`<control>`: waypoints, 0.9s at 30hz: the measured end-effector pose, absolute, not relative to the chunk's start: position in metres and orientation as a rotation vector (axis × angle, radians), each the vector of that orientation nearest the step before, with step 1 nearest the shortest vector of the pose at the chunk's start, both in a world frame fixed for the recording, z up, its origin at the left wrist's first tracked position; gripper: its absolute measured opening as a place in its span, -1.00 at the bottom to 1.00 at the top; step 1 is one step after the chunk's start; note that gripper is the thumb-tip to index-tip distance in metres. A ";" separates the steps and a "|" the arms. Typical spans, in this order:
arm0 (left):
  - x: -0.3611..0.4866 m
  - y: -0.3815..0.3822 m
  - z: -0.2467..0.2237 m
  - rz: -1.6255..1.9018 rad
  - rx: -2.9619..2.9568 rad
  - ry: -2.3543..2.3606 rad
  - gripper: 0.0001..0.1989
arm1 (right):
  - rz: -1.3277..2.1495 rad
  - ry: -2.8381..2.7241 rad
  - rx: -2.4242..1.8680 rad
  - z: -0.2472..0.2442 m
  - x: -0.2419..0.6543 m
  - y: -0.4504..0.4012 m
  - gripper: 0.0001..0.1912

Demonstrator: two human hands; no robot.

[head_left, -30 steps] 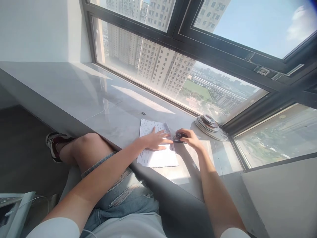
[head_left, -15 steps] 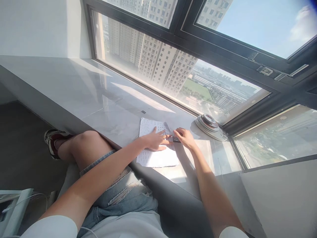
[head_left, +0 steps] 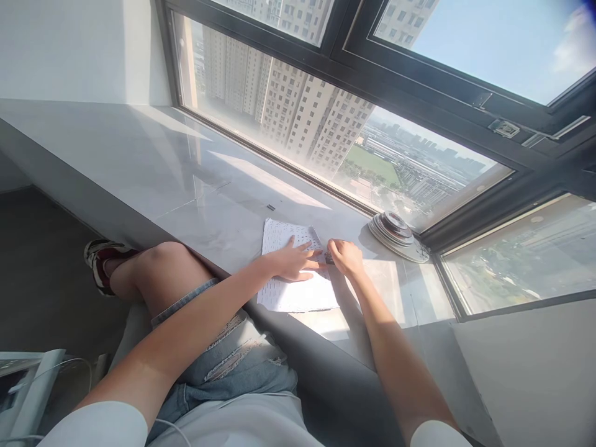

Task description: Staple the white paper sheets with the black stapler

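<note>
A stack of printed paper sheets (head_left: 298,297) lies on the sill, covered in short rows of marks. My left hand (head_left: 294,262) rests flat on it, fingers spread toward the right edge. At that edge sits what looks like a small black stapler (head_left: 329,258), mostly hidden by my hands. My right hand (head_left: 345,256) is closed over it, fingers curled. Two short dark strips, perhaps staples (head_left: 270,207), lie on the sill beyond the paper.
A pile of round, plate-like discs (head_left: 395,233) stands at the right, against the window frame (head_left: 354,77). The pale tiled sill (head_left: 205,217) stretches to the left. My bent knee (head_left: 162,257) is below its front edge. A white frame (head_left: 37,391) stands at lower left.
My right hand has curled into a tighter, fist-like grip over the small black stapler, which shows less now. My left hand stays on the paper; the view has shifted slightly.
</note>
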State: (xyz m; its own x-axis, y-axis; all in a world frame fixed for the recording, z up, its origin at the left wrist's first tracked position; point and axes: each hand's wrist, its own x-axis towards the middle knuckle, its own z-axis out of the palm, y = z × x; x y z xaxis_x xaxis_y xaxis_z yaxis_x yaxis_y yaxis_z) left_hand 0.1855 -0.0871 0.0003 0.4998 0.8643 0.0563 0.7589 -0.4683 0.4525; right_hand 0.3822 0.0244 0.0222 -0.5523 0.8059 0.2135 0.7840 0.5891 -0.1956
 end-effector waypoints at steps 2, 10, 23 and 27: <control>0.186 -0.088 0.002 0.380 2.386 1.355 -0.49 | 0.078 -2.552 -1.294 0.022 0.381 0.023 -0.54; 0.186 -0.088 0.002 0.354 2.400 1.366 -0.47 | 0.043 -2.573 -1.333 0.023 0.378 0.022 -0.56; 0.187 -0.089 0.001 0.347 2.454 1.380 -0.49 | -0.066 -2.575 -1.419 0.024 0.372 0.016 -0.58; 0.187 -0.089 -0.002 0.325 2.467 1.387 -0.51 | -0.116 -2.582 -1.409 0.022 0.369 0.014 -0.59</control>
